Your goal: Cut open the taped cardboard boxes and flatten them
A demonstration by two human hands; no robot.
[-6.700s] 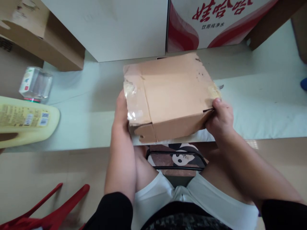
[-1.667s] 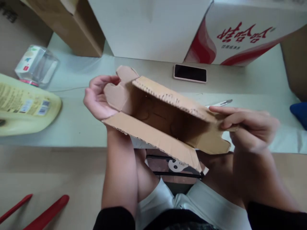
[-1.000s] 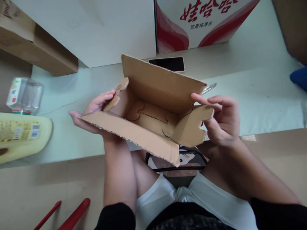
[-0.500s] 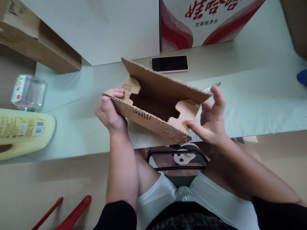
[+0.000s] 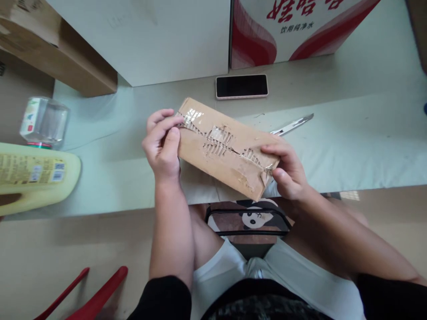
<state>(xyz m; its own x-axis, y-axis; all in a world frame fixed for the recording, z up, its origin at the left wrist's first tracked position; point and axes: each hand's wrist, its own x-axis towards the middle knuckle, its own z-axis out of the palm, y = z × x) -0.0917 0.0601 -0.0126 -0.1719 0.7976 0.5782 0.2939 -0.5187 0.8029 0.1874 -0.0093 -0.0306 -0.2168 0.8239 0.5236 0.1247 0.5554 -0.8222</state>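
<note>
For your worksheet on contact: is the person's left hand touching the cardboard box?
Touching. The head view shows the left hand gripping the left end of the cardboard box, fingers laid over its taped top edge with no gap.

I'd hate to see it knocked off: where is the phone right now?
In the head view, the phone lies face up on the table, beyond the cardboard box, just before the red-and-white carton.

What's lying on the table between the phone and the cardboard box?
Nothing: in the head view the stretch of table between the phone and the cardboard box is bare. The knife lies off to the right.
</note>
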